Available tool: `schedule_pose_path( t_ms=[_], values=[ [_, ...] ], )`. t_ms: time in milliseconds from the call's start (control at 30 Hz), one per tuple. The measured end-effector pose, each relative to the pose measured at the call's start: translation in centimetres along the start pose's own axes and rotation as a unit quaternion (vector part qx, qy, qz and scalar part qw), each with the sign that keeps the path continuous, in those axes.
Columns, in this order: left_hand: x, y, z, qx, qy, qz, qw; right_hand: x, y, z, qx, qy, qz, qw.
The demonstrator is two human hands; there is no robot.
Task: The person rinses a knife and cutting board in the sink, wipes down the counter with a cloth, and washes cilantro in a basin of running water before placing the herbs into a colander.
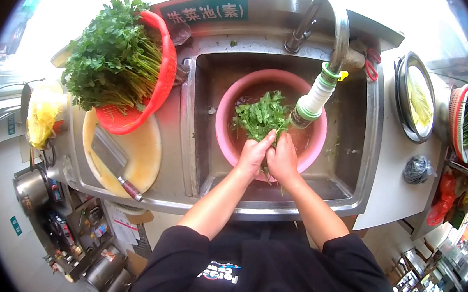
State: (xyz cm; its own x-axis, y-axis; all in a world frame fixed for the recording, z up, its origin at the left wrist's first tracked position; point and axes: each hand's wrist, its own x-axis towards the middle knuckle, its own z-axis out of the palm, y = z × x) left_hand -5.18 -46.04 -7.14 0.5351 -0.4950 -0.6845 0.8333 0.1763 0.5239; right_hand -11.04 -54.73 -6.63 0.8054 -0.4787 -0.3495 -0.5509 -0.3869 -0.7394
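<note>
A pink basin [222,103] with brownish water stands in the metal sink [201,93]. Over its front part, my left hand [253,154] is closed around the stems of a bunch of leafy greens [261,115], whose leaves lie over the water. Touching it on the right, my right hand [282,153] is closed on the same stems, some of which poke out below the hands. The tap's white and green nozzle [315,100] hangs just above and right of the greens.
Left of the sink, a red basket [165,68] full of greens rests partly over a round cutting board [148,160] with a knife [129,188]. A curved faucet [341,28] arches at the back. Right are red scissors [372,68] and a bowl of cabbage [420,100].
</note>
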Motion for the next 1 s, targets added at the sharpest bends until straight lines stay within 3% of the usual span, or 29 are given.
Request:
schedule_pose_path(
  t_ms=[67, 133, 200, 233, 267, 333, 367, 400, 500, 600, 667, 733, 767, 867, 933, 1000],
  values=[
    [1.1, -1.4, 0.0, 0.025, 0.030, 0.018, 0.999, -0.4, 0.8, 0.6, -0.078, 0.054, -0.077, 0.993],
    [2.2, -3.8, -1.1, 0.047, 0.067, 0.029, 0.996, 0.3, 1.1, 0.9, -0.071, 0.021, -0.027, 0.997],
    [4.4, -4.4, -1.6, 0.014, 0.138, -0.100, 0.985, 1.8, 0.2, 0.2, -0.106, -0.140, 0.116, 0.978],
    [2.6, -3.0, -0.4, 0.016, 0.121, -0.063, 0.990, 1.2, -0.3, 0.0, -0.122, -0.085, 0.089, 0.985],
    [0.7, -2.0, 0.7, 0.033, 0.126, -0.041, 0.991, -0.4, -0.4, -0.2, -0.121, -0.094, 0.097, 0.984],
    [-0.8, -2.1, 1.4, 0.044, 0.106, 0.012, 0.993, -1.6, -0.8, -1.4, -0.094, 0.004, -0.040, 0.995],
    [-0.8, -2.5, 1.3, 0.036, 0.106, 0.014, 0.994, -1.8, -0.7, -1.4, -0.094, 0.017, -0.064, 0.993],
    [-0.4, -3.1, 1.1, 0.029, 0.104, 0.016, 0.994, -1.3, 0.0, -0.9, -0.094, 0.017, -0.070, 0.993],
    [0.2, -4.1, 0.7, -0.008, 0.132, -0.030, 0.991, -0.1, 2.6, 0.9, -0.133, -0.081, 0.045, 0.987],
    [-2.3, -2.9, 1.2, -0.043, 0.154, -0.026, 0.987, -2.8, -2.3, -1.7, -0.107, -0.011, -0.037, 0.994],
    [-3.0, -2.1, 0.9, 0.046, 0.077, 0.015, 0.996, -3.0, -2.5, -1.5, -0.116, 0.012, -0.075, 0.990],
    [-1.9, -2.6, 0.6, 0.017, 0.084, 0.016, 0.996, -3.2, -0.8, -0.3, -0.143, 0.074, -0.117, 0.980],
    [-0.9, -2.7, 0.3, 0.023, 0.097, -0.010, 0.995, -2.3, -0.4, 0.0, -0.112, 0.005, -0.035, 0.993],
    [-2.1, -1.0, 0.5, 0.032, 0.095, -0.020, 0.995, -2.7, -1.8, -0.3, -0.121, -0.023, -0.024, 0.992],
    [-4.5, 0.3, 0.2, 0.084, 0.056, -0.010, 0.995, -4.9, -4.2, -1.0, -0.105, 0.042, -0.085, 0.990],
    [-7.9, 4.2, 1.2, 0.084, -0.023, 0.133, 0.987, -5.9, -8.1, -2.0, -0.080, 0.085, -0.174, 0.978]
  ],
)
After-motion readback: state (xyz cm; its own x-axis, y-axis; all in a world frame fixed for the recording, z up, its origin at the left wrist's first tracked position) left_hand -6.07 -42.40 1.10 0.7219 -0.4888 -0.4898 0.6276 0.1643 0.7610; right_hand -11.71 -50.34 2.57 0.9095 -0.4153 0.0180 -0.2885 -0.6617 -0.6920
